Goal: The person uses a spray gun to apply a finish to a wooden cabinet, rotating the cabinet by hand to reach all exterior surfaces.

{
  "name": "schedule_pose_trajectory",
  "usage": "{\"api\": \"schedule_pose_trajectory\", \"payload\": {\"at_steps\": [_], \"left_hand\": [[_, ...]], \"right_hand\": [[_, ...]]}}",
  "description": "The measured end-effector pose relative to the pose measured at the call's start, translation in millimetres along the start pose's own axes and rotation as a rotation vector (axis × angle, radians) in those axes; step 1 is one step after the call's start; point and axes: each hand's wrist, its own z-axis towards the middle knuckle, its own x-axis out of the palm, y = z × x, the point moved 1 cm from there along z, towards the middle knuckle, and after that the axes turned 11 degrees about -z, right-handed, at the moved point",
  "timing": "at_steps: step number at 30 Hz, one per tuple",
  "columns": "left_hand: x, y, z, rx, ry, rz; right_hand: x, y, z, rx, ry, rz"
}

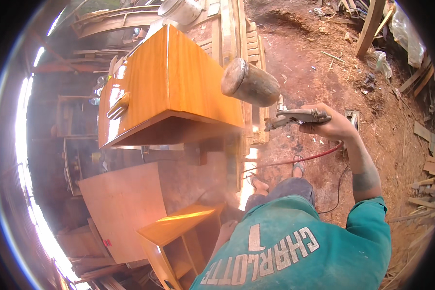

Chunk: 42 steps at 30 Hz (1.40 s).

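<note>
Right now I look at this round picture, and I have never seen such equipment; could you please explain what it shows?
There is no robot: a person works with bare hands. A fisheye camera on their head looks down, so straight edges bend. The right hand holds a spray gun with a stained cup. The left hand is partly hidden; its grip is unclear. Ahead-left stands a large glossy wooden piece; a smaller wooden cabinet stands lower left.
</note>
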Motion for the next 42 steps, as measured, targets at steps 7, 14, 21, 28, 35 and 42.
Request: {"api": "schedule_pose_trajectory", "payload": {"at_steps": [7, 14, 21, 28, 35, 42], "left_hand": [[-11, 13, 1, 0.012, 0.064, 0.066], [-5, 20, 1, 0.023, 0.068, 0.133], [5, 9, -5, 0.027, 0.075, -0.009], [14, 27, 5, 0.081, -0.034, 0.032], [24, 71, 31, 0.180, -0.020, 0.104], [10, 49, 71, 0.356, 0.100, 0.186]], "right_hand": [[19, -24, 56, 0.144, -0.348, -0.170], [28, -31, 10, 0.104, -0.149, -0.003], [25, -31, 25, 0.179, -0.140, -0.077], [57, -37, 61, 0.099, -0.571, -0.152], [97, -30, -37, 0.336, -0.669, 0.249], [135, 21, -99, 0.366, -0.727, 0.235]]}}
